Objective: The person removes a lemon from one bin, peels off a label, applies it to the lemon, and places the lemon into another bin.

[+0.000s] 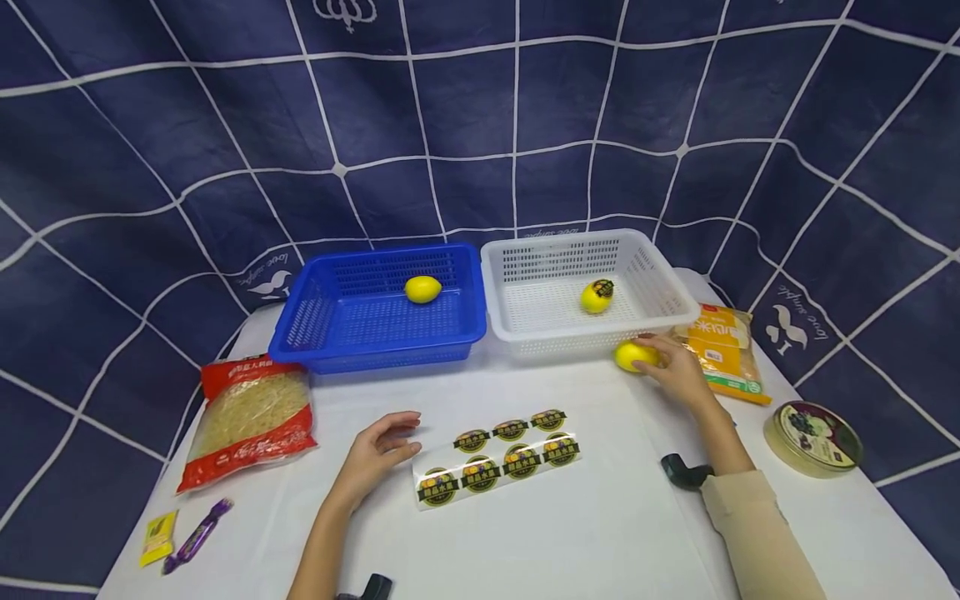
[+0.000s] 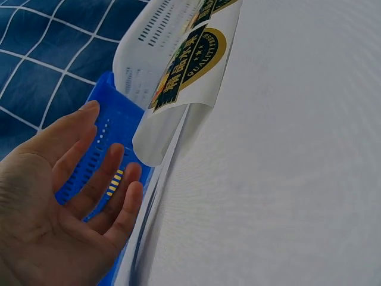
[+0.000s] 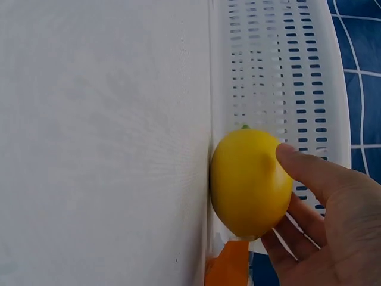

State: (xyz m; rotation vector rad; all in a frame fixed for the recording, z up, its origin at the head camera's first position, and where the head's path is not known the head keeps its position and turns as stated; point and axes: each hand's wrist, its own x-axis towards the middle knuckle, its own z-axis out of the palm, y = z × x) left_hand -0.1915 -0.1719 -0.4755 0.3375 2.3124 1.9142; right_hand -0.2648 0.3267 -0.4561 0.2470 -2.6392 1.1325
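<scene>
Right hand (image 1: 682, 373), four o'clock, pinches a lemon (image 1: 628, 356) between fingers, presumably preventing rolling; left hand (image 1: 371, 457), seven o'clock, fingers relaxed, empty.

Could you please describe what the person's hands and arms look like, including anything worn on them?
The left hand and right hand are bare, with no gloves or rings visible. A beige sleeve covers part of the right arm; no left sleeve shows. A small, dark, angular piece juts out beside each forearm; what each is cannot be told.
</scene>
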